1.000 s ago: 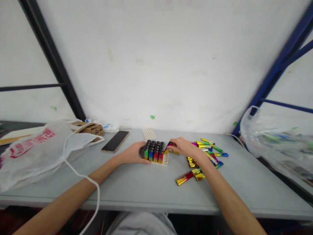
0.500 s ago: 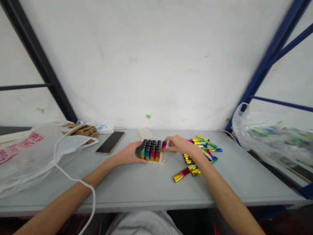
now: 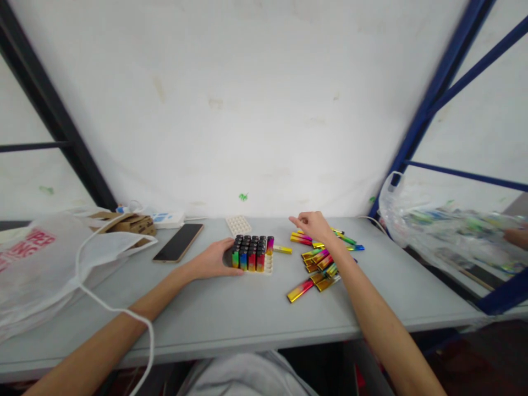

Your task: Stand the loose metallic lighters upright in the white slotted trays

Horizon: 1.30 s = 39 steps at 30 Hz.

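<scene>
A white tray on the grey table holds several upright, rainbow-coloured lighters with black tops. My left hand rests against the tray's left side, fingers curled round it. My right hand hovers above and to the right of the tray, over a loose pile of shiny lighters; its fingers are loosely spread and hold nothing I can see. One yellow lighter lies flat just right of the tray.
An empty white tray lies behind the filled one. A phone, a cardboard box and a white plastic bag sit to the left. A clear bag lies at the right, with another person's hand behind it.
My right hand has lifted away from the tray's right edge and moved back right over the loose pile. A lighter now stands at the tray's back right. The left hand stays on the tray.
</scene>
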Available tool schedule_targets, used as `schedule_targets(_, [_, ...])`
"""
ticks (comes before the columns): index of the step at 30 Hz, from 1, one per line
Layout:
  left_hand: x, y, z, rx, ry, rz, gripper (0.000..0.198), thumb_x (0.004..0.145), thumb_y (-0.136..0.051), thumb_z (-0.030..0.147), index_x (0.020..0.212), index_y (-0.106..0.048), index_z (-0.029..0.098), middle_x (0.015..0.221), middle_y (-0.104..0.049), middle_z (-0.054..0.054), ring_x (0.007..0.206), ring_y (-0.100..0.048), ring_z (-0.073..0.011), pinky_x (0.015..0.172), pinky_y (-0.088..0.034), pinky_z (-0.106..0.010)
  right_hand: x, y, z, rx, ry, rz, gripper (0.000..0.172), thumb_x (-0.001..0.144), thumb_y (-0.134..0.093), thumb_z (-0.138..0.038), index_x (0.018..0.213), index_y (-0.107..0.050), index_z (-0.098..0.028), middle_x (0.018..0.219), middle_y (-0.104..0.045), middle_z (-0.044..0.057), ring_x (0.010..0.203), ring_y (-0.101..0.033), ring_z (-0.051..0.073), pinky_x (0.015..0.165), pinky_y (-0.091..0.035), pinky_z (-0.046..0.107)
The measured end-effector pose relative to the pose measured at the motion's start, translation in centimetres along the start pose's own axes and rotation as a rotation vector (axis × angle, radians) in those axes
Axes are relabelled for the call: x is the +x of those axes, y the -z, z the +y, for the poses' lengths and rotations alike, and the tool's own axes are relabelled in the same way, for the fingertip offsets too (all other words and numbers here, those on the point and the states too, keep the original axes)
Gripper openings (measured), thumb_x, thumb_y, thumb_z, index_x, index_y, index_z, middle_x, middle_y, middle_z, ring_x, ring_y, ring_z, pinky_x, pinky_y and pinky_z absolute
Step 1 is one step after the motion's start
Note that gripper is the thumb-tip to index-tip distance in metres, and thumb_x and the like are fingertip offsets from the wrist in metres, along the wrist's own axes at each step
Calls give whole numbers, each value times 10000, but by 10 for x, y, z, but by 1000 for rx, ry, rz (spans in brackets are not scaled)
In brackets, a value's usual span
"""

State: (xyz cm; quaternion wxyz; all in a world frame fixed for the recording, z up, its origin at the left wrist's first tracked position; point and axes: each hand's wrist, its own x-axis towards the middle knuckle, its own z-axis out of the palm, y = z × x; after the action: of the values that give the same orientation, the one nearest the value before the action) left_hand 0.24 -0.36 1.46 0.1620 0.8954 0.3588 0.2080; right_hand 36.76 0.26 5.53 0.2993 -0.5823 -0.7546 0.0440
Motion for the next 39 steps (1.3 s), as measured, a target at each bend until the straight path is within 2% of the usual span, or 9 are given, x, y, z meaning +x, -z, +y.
schedule_targets(3, [0,0,0,13,7,-22,738,705,-857,599,1261,-660,155,1312,-719,-154,1212,-663,-407,1087,-515,-494,-3,-1,0,124,178,-246,286,936,-693,-446,945,-795,-178,866,-775,67,744,-660,190,722,-457,282])
schedule_targets(5, [0,-1,-1,3,6,-21,745,701,-863,596,1270,-658,160,1320,-718,-151,1222,-658,-403,1089,-514,-482,-5,-11,-3,136,238,-371,228,889,-757,-386,979,-805,-182,951,-777,76,840,-677,207,778,-478,288])
schedule_targets(9, [0,-1,-1,-3,17,-15,780,692,-866,612,1285,-661,148,1330,-713,-160,1222,-660,-406,1102,-506,-479,-10,-43,-15,5,338,-383,208,920,-741,-334,1034,-789,-167,1057,-746,111,986,-666,238,884,-475,310])
schedule_targets(12, [0,0,1,-22,-9,-26,787,720,-852,626,1328,-642,172,1375,-696,-136,1255,-644,-383,1129,-481,-469,-12,-58,-22,-76,349,-384,157,942,-705,-280,1009,-736,-140,1023,-730,121,918,-662,217,836,-472,297])
schedule_targets(17, [-2,0,0,-26,-5,-26,790,718,-867,619,1336,-630,188,1369,-698,-126,1258,-640,-372,1125,-476,-468,-9,-52,-21,169,185,-262,169,914,-698,-253,1038,-606,-185,810,-707,17,725,-626,171,705,-458,284])
schedule_targets(23, [-3,-3,-2,-32,-39,3,773,715,-869,621,1315,-643,188,1337,-709,-116,1230,-657,-366,1108,-491,-450,-6,-42,-34,885,81,-157,438,878,-703,-602,1027,-583,-208,837,-633,0,709,-642,161,631,-529,297])
schedule_targets(28, [-3,-3,0,5,-17,8,790,719,-864,616,1329,-626,173,1350,-688,-143,1249,-641,-371,1129,-475,-474,-9,-40,-50,1089,18,-191,487,880,-667,-686,1036,-506,-254,671,-474,-97,453,-335,62,456,-321,210])
schedule_targets(32, [-3,-7,1,32,5,21,791,728,-833,662,1310,-628,168,1319,-693,-149,1233,-644,-374,1111,-487,-481,-10,-44,-56,1061,-54,-151,533,867,-606,-763,981,-503,-253,595,-278,-126,454,-202,74,441,-197,210])
schedule_targets(39, [1,-16,-2,23,53,82,797,730,-807,712,1299,-649,176,1293,-709,-141,1205,-657,-378,1081,-511,-491,-16,-58,-64,611,-96,136,582,902,-501,-693,567,-364,-237,533,-324,-50,530,-318,108,522,-247,275])
